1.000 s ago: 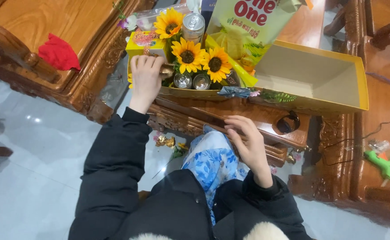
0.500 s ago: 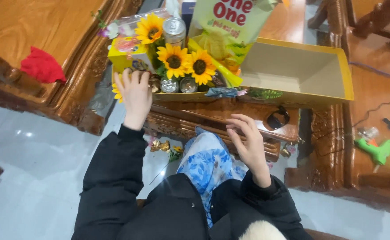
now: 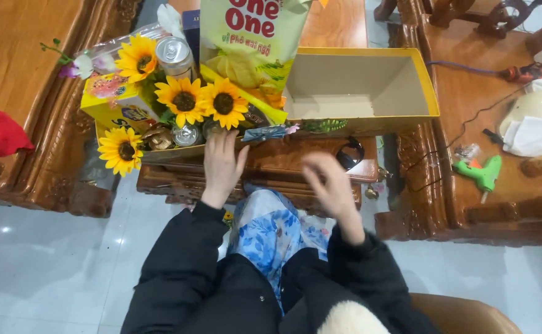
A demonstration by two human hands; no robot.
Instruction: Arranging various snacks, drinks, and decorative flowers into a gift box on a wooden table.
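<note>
Left hand (image 3: 222, 162) dropped to box (image 3: 370, 117) front | box: sunflowers (image 3: 184, 99), cans | both hands open, empty

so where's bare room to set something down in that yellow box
The right half of the yellow box is bare cardboard floor, bordered by its right wall and the snack bag. The left half is crowded: sunflowers, cans and a yellow carton. The left hand rests at the crowded front edge; the right hand hovers, blurred, over the wooden table edge.
</note>
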